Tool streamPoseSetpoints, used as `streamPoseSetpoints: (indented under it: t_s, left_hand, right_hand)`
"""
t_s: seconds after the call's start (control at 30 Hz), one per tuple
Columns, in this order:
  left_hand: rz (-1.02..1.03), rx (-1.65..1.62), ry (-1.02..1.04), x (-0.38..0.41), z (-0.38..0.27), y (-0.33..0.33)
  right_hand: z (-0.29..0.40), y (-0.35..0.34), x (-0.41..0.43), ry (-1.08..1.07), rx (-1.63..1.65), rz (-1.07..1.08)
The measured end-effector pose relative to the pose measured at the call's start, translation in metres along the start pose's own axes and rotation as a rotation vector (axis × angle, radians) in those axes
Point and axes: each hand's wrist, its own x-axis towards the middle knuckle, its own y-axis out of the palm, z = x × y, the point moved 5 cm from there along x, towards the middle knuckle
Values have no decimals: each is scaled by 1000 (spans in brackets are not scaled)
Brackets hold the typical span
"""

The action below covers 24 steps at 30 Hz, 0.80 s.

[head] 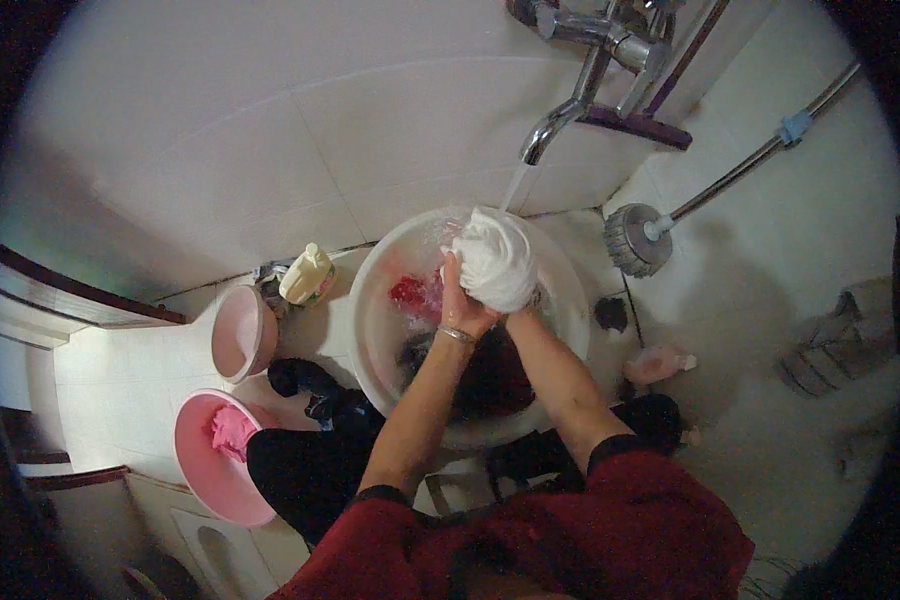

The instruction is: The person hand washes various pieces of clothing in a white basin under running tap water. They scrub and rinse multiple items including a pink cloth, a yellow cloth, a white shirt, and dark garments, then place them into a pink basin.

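Above a large white basin (pixel 365 300), a bundled white cloth (pixel 499 259) is held up between my two hands. My left hand (pixel 463 304) grips its lower left side, with a bracelet at the wrist. Most of my right hand (pixel 520 315) is hidden behind the cloth, which it supports from below on the right. Red fabric (pixel 414 296) and dark fabric (pixel 487 375) lie in the water of the basin. A stream of water (pixel 514 187) runs from the chrome faucet spout (pixel 544 135) and passes just behind the cloth.
At left stand a small pale pink basin (pixel 244 334), a pink basin (pixel 184 450) with pink cloth (pixel 231 433), and a cream jug (pixel 307 276). At right are a round long-handled brush (pixel 639 240), a pinkish bottle (pixel 656 365) lying on the floor and a purple squeegee (pixel 637 127).
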Motion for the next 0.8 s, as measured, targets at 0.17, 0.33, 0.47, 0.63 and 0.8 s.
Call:
streamPoseSetpoints:
  t_s: [0.17,0.33,0.47,0.63,0.8]
  left_hand:
    - [-127,1250,246,29,-34,-32]
    - [146,2247,275,41,-45,-10]
    - [8,2159,-304,59,-21,-9]
    - [-402,242,-222,7,-22,-19]
    - [34,-134,-105,6,-17,-6]
  right_hand:
    - [29,26,32,33,-346,348]
    - [46,77,19,102,-756,74]
    - [97,42,75,-461,-1653,-185]
    - [65,40,54,-61,-1212,52]
    - [50,42,-21,-13,-204,136]
